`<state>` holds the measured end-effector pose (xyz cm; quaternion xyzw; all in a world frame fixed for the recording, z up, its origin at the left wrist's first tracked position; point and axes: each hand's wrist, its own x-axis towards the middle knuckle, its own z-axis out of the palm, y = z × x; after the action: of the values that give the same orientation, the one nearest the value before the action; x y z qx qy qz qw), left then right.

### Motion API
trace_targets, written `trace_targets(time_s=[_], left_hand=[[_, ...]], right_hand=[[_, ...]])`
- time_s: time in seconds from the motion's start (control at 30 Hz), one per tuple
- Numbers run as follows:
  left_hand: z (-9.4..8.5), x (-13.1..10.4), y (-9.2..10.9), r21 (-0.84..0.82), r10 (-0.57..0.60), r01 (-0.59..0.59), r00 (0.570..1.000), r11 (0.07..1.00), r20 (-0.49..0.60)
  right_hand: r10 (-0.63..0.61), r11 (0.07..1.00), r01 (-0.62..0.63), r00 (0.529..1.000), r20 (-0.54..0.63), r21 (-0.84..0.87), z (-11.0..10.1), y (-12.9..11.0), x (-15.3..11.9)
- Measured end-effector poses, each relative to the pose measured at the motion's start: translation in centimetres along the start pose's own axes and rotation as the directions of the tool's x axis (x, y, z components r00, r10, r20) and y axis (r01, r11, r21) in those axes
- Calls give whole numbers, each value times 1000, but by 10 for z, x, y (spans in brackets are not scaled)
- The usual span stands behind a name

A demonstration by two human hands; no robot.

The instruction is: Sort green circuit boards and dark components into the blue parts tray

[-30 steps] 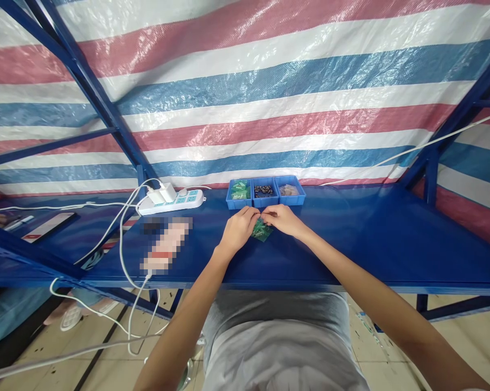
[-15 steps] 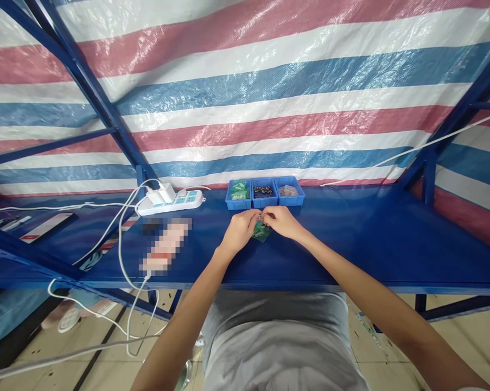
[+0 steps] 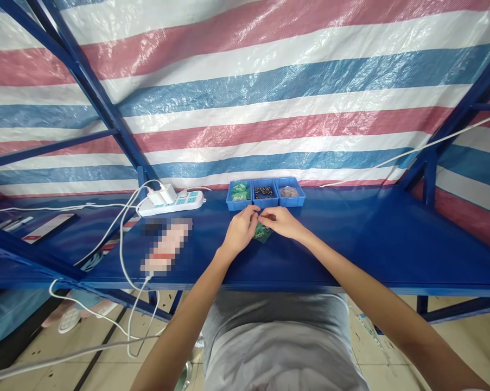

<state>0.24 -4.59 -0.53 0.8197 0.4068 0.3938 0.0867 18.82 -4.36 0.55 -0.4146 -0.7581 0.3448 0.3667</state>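
The person's grey shirt (image 3: 283,353) is nearest, below the front edge of the blue tabletop (image 3: 342,239). Beyond that edge lie the green flat pieces (image 3: 262,234), on the tabletop in a small overlapping cluster; they look like little circuit boards or packets, too small to tell which. Their visible part narrows to a corner toward the person, and the far part runs under the fingers, so no clear long axis can be read.

Just past and above this cluster, the left hand (image 3: 241,228) and right hand (image 3: 284,221) meet almost tip to tip. The green pieces lie on the person's side of both sets of fingertips. The left fingers seem a little nearer, bordering the cluster's left side; the right fingers curl in over its far right side. Both hands have fingers bent and thumbs drawn in, with little gap, but whether either pinches something small cannot be told.

Farther off, just beyond the hands, three blue bins stand side by side: the left bin (image 3: 239,206) with green pieces, the middle bin (image 3: 265,203) with small dark parts, the right bin (image 3: 292,201) with pale ones.
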Motion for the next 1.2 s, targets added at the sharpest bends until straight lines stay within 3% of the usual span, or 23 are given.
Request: trace_targets(time_s=[0.43,0.93,1.2], left_hand=[[4,1,-7,-83,54,-53,999,995,6],[0,3,-4,-54,122,-122,993,991,-3],[0,1,-4,-81,82,-85,996,993,-40]], right_hand=[[14,1000,-15,999,-44,-27,-2,3,1],[-87,985,70,991,-103,-159,-1,1,0],[-146,962,117,984,-103,-247,3,-2,-1]])
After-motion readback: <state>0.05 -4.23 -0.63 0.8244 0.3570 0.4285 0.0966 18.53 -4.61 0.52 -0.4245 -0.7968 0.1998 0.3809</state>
